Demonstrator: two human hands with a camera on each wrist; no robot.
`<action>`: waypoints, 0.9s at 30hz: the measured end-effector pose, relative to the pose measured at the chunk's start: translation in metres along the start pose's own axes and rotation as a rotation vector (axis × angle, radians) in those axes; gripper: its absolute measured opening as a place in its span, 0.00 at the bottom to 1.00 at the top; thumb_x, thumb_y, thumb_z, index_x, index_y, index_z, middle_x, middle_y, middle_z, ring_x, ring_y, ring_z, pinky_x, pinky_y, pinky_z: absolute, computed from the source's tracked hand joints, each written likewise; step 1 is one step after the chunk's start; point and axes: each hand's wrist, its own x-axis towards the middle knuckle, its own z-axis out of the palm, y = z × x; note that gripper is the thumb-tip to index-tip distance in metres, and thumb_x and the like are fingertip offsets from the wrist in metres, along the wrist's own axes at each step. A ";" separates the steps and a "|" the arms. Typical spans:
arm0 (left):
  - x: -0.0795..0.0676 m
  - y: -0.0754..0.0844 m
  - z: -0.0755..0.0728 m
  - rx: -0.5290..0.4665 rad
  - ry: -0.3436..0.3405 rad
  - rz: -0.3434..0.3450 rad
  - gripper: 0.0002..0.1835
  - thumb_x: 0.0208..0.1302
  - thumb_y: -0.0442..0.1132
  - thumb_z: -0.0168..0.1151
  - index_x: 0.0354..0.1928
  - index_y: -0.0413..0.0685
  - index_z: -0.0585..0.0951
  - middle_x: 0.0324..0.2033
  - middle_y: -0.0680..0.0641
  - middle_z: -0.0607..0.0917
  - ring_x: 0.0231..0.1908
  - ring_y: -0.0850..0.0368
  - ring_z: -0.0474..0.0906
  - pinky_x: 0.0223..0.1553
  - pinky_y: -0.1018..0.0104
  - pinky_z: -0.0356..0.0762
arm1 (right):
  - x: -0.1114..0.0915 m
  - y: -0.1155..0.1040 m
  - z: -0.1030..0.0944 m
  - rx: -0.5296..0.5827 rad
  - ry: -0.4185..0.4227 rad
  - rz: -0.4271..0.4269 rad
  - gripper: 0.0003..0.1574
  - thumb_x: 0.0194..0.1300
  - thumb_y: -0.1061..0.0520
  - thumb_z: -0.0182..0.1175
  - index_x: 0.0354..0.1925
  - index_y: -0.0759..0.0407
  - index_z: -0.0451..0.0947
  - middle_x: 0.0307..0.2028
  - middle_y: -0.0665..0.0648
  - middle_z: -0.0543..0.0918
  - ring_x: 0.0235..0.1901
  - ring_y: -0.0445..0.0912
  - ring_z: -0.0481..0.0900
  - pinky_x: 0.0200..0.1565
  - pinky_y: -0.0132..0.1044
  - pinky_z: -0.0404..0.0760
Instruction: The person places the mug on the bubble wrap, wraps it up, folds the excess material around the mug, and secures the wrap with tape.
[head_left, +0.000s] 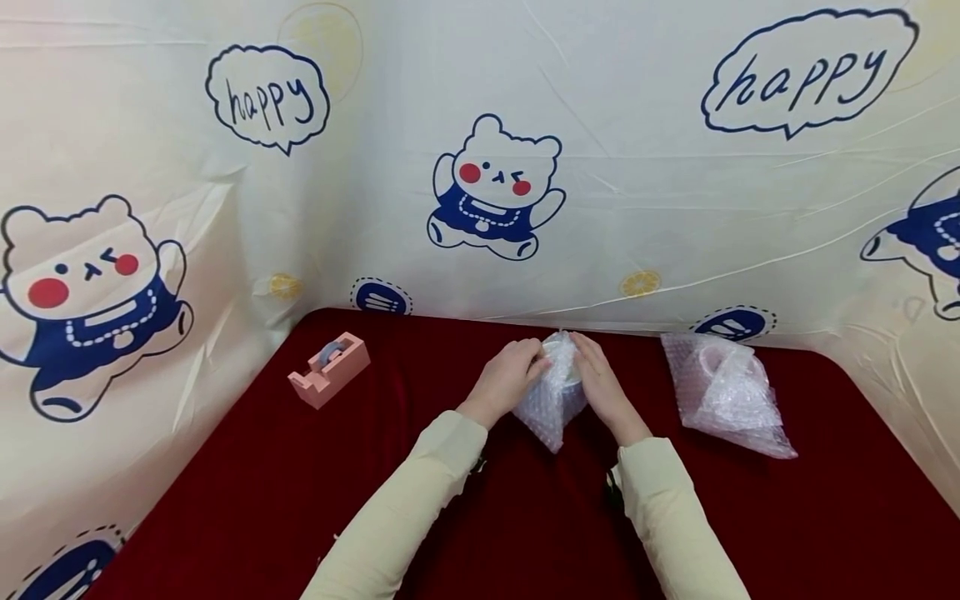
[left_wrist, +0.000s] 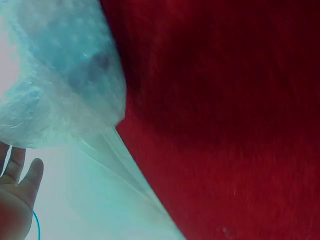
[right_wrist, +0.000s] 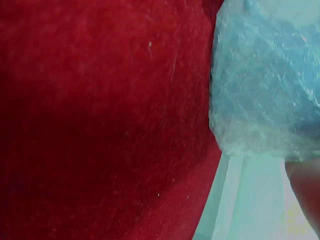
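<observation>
A bubble-wrapped bundle (head_left: 558,400) stands near the far middle of the red table, a bluish item showing through the clear wrap. My left hand (head_left: 510,379) is at its left side, fingers bent and thumb against the bubble wrap near the top. Along the right side lies my right hand (head_left: 603,387), its fingers fairly straight and reaching to the top edge; its thumb is hidden in the head view. The left wrist view shows fingertips of the left hand (left_wrist: 20,195) at the border of the bubble wrap (left_wrist: 65,85). In the right wrist view, one finger (right_wrist: 306,187) meets the wrap's edge.
A pink tape dispenser (head_left: 330,371) with a bluish roll stands on the left. On the right lies another bubble-wrapped package (head_left: 731,396) with a pinkish round thing inside. Red cloth (head_left: 525,542) covers the table, and a printed white curtain (head_left: 637,233) hangs behind it.
</observation>
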 end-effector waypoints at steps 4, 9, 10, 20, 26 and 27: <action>0.002 0.001 -0.001 -0.054 0.012 -0.042 0.12 0.70 0.49 0.53 0.34 0.50 0.76 0.31 0.52 0.80 0.31 0.61 0.72 0.31 0.73 0.72 | -0.001 0.000 -0.002 0.023 -0.037 0.008 0.36 0.78 0.46 0.29 0.73 0.66 0.46 0.73 0.66 0.45 0.73 0.60 0.43 0.72 0.59 0.45; 0.005 0.006 -0.006 -0.066 0.010 -0.067 0.10 0.69 0.47 0.56 0.33 0.50 0.78 0.28 0.52 0.81 0.25 0.64 0.70 0.27 0.75 0.70 | -0.001 -0.006 -0.004 -0.157 -0.071 0.050 0.46 0.73 0.36 0.41 0.74 0.62 0.43 0.75 0.65 0.42 0.75 0.61 0.34 0.70 0.64 0.44; 0.006 0.006 -0.007 -0.070 0.005 -0.074 0.10 0.68 0.47 0.57 0.33 0.49 0.78 0.28 0.52 0.82 0.25 0.64 0.71 0.26 0.75 0.70 | -0.001 -0.008 -0.004 -0.192 -0.077 0.065 0.49 0.71 0.34 0.44 0.74 0.62 0.43 0.75 0.65 0.42 0.75 0.61 0.31 0.70 0.65 0.43; 0.014 0.005 -0.016 -0.215 -0.065 -0.179 0.09 0.64 0.45 0.62 0.30 0.49 0.81 0.32 0.49 0.84 0.28 0.62 0.72 0.27 0.74 0.70 | 0.002 -0.018 0.001 -0.317 -0.070 0.103 0.64 0.58 0.34 0.63 0.73 0.66 0.42 0.74 0.67 0.45 0.74 0.65 0.32 0.70 0.65 0.44; 0.015 0.003 -0.016 -0.319 -0.073 -0.225 0.08 0.63 0.44 0.63 0.30 0.48 0.81 0.33 0.48 0.84 0.31 0.60 0.75 0.30 0.73 0.72 | 0.001 -0.016 0.007 -0.347 0.013 0.057 0.60 0.56 0.42 0.67 0.72 0.68 0.47 0.72 0.69 0.51 0.73 0.62 0.40 0.71 0.61 0.45; 0.015 0.002 -0.016 -0.337 -0.072 -0.233 0.08 0.63 0.44 0.63 0.30 0.48 0.81 0.33 0.47 0.84 0.31 0.60 0.75 0.30 0.73 0.72 | 0.001 -0.015 0.009 -0.338 0.029 0.040 0.59 0.56 0.43 0.66 0.71 0.69 0.47 0.71 0.69 0.52 0.73 0.63 0.40 0.72 0.61 0.43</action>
